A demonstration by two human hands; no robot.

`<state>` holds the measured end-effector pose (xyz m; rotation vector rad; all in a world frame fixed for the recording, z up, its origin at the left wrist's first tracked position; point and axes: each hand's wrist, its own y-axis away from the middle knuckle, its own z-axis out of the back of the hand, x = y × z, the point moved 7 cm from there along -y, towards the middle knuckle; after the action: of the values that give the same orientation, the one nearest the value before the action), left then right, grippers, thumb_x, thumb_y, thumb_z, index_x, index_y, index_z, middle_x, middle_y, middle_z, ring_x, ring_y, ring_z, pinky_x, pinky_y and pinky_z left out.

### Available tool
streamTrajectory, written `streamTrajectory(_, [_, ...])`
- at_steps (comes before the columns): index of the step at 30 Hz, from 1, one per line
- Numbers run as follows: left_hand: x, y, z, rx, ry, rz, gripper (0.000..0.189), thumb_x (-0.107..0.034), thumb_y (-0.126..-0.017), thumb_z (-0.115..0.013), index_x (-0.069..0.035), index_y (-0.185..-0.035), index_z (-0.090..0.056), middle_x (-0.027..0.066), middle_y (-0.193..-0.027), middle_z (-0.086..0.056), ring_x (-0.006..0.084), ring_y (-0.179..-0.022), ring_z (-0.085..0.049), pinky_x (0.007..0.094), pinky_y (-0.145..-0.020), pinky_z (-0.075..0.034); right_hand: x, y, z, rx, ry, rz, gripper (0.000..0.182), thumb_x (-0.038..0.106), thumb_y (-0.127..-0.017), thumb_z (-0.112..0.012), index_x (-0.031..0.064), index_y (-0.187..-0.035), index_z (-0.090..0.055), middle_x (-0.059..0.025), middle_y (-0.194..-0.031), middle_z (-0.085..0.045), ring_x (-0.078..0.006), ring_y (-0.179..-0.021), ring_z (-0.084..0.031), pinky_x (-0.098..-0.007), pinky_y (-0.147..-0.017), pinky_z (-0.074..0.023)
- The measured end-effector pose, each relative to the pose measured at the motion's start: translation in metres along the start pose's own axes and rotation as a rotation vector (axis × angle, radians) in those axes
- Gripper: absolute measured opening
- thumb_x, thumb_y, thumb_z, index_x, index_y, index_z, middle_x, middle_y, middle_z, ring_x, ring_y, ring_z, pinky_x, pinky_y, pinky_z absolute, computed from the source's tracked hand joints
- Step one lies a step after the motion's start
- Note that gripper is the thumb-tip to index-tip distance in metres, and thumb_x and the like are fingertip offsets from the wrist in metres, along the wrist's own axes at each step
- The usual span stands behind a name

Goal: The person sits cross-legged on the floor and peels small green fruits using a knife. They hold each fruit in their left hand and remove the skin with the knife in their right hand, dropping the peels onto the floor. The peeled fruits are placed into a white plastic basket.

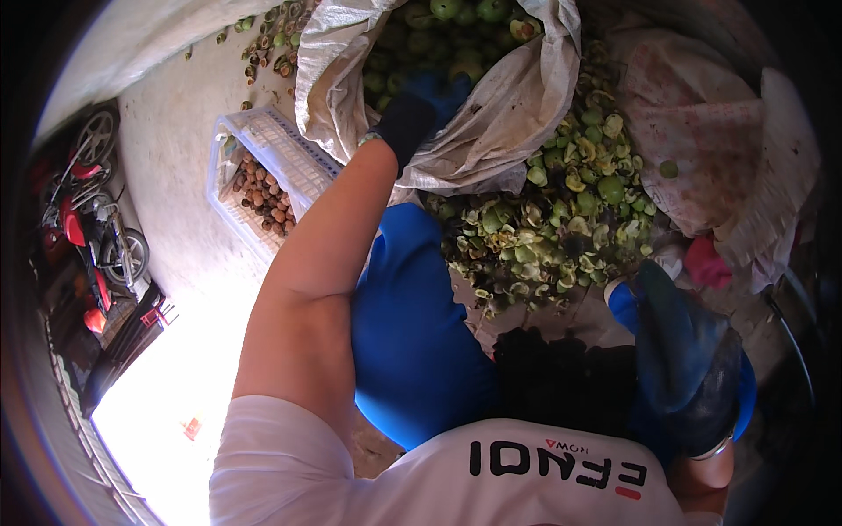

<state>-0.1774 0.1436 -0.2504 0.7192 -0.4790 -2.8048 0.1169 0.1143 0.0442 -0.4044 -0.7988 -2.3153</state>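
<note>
My left hand (427, 108), in a blue and black glove, reaches into the mouth of a white woven sack (500, 141). Green-husked walnuts (454, 13) fill the sack. The fingers are in shadow among them, so any grip is hidden. My right hand (687, 355), in a blue and dark coated glove, is raised beside my right leg. It is blurred, and whether it holds something does not show. Between the sack and my legs lies a heap of split green walnut husks (526, 243), with some whole green fruit (611, 189) on it.
Left of the sack, a white plastic basket (227, 181) holds brown shelled-out walnuts (263, 191). More husks (266, 43) lie scattered by the wall. At right is another stained woven sack (697, 131) beside a pink cloth (707, 262). A motorcycle (99, 204) stands far left.
</note>
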Motion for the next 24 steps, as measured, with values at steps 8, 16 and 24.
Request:
streamTrajectory(8, [0.086, 0.022, -0.017, -0.139, 0.686, 0.202, 0.046, -0.022, -0.084, -0.077, -0.002, -0.124, -0.063, 0.0105, -0.109, -0.069, 0.0181, -0.095, -0.064, 0.0328, -0.084, -0.052, 0.003, 0.004, -0.003, 0.021, 0.034, -0.009, 0.033, 0.005, -0.09, -0.061, 0.0, -0.123, -0.063, -0.0227, -0.091, -0.07, -0.0419, -0.081, -0.069, -0.0462, -0.066, -0.0536])
streamTrajectory(16, [0.052, -0.001, -0.019, -0.091, 0.186, -0.022, 0.068, -0.029, -0.082, -0.071, 0.0, -0.14, -0.05, 0.0141, -0.111, -0.071, 0.0291, -0.102, -0.068, 0.0423, -0.089, -0.053, 0.0, 0.02, -0.007, -0.006, 0.008, -0.034, 0.036, 0.001, -0.086, -0.059, 0.0017, -0.121, -0.063, -0.025, -0.099, -0.069, -0.0434, -0.087, -0.069, -0.0452, -0.07, -0.0555])
streamTrajectory(24, [0.089, -0.021, -0.016, 0.247, 0.722, 0.123, 0.048, -0.031, -0.09, -0.062, -0.007, -0.132, -0.061, 0.0067, -0.108, -0.071, 0.0241, -0.101, -0.065, 0.0344, -0.083, -0.052, -0.001, 0.029, -0.017, 0.073, 0.083, -0.006, 0.038, 0.0, -0.084, -0.06, 0.0075, -0.122, -0.063, -0.0209, -0.104, -0.069, -0.0416, -0.087, -0.068, -0.0437, -0.07, -0.0558])
